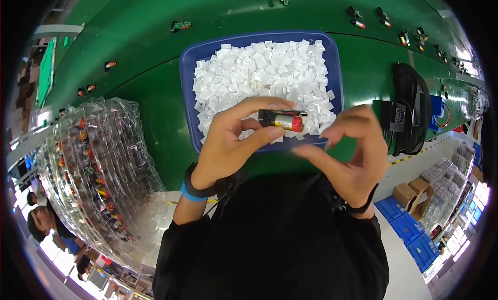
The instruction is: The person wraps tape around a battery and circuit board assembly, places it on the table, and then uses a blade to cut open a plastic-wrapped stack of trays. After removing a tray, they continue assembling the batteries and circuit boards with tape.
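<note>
No text, label, brand or number can be read in the head view. Any print on the silver, yellow and red cylindrical component (pixel 286 122), the white pieces (pixel 249 61), the blue crates (pixel 407 232) or the cardboard boxes (pixel 404 194) is too small or blurred to resolve. The floor bears a yellow-and-black striped marking (pixel 403 159), a graphic sign without legible characters.

two bare hands (pixel 220 144), one held red-ended cylinder (pixel 287 121), one blue tray (pixel 188 95), uncountably many white squares (pixel 254 66), one blue wristband (pixel 192 194)
</note>
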Demonstrator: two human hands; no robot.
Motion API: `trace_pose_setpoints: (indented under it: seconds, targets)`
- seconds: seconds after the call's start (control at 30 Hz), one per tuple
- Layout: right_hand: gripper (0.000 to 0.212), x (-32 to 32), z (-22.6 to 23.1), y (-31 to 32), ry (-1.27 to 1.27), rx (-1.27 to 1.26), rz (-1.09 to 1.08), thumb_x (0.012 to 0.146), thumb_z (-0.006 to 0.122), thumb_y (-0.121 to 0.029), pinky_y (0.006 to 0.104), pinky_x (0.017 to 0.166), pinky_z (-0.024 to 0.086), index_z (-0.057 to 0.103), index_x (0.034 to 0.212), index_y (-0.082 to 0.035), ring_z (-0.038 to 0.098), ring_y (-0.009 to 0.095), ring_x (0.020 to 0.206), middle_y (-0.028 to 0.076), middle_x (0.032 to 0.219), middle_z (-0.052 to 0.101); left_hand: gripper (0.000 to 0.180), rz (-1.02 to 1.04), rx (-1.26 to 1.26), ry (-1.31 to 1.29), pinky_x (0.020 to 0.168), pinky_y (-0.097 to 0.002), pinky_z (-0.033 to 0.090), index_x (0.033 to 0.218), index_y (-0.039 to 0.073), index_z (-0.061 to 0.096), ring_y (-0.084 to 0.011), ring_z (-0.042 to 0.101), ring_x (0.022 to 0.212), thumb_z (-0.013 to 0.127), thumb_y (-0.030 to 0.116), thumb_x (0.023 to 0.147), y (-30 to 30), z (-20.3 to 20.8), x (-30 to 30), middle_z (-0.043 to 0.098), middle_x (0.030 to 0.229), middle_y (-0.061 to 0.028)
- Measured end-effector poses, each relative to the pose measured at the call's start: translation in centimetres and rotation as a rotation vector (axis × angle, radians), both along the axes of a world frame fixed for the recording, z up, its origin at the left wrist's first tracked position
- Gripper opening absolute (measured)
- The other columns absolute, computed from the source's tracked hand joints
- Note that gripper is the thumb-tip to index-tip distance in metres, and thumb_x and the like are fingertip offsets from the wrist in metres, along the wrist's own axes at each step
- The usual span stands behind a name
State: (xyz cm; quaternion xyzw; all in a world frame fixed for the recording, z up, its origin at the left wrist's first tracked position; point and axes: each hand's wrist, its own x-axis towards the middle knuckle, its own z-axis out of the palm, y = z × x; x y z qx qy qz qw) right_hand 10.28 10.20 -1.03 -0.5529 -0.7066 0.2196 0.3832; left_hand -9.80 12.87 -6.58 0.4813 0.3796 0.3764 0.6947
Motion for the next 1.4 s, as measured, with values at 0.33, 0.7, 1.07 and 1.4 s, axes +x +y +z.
trace_pose_setpoints:
  seconds: [0.33, 0.7, 1.07, 1.4]
  targets:
    - [0.016, -1.0, -1.6, -0.3, 0.420, -0.218, 0.058, 0.085, 0.074, 0.002, 0.0222, 0.052, 0.046, 0.069, 0.100, 0.006, 0.062, 0.012, 0.059, 0.009, 0.076, 0.066, 0.035, 0.102, 0.340, 0.089, 0.080, -0.0317, 0.054, 0.117, -0.001, 0.068, -0.0210, 0.068, 0.094, 0.076, 0.002, 0.083, -0.4, 0.4, 0.7, 0.071, 0.111, -0.0131]
    - [0.014, 0.6, -1.4, 0.1, 0.592, -0.393, 0.022, 0.091, 0.070, -0.010, 0.0251, 0.051, 0.047, 0.073, 0.100, 0.001, 0.065, 0.014, 0.058, 0.011, 0.071, 0.066, 0.030, 0.082, 0.885, 0.489, 0.074, -0.0304, 0.054, 0.111, -0.004, 0.067, -0.0209, 0.067, 0.092, 0.074, 0.001, 0.083, 1.1, 2.9, 2.1, 0.071, 0.101, -0.0127]
    - [0.047, 3.8, -1.7, 19.6, -0.356, -0.291, 0.091, 0.091, 0.064, -0.051, 0.0370, 0.060, 0.051, 0.071, 0.086, -0.005, 0.067, 0.028, 0.066, 0.011, 0.073, 0.070, 0.039, -0.033, 0.356, 0.799, 0.055, -0.0289, 0.043, 0.105, 0.000, 0.066, -0.0124, 0.053, 0.065, 0.069, 0.036, 0.091, 18.4, -1.8, -5.5, 0.066, 0.082, -0.0036]
    - [0.044, -0.8, -10.7, 26.8, -0.536, -0.313, -0.239, 0.082, 0.074, -0.050, 0.0442, 0.077, 0.056, 0.072, 0.096, -0.008, 0.071, 0.034, 0.090, 0.015, 0.095, 0.073, 0.043, 0.375, 0.884, 1.056, 0.077, -0.0328, 0.051, 0.119, 0.002, 0.061, -0.0257, 0.059, 0.104, 0.068, 0.034, 0.092, 15.2, -0.7, -5.2, 0.064, 0.117, -0.0173]
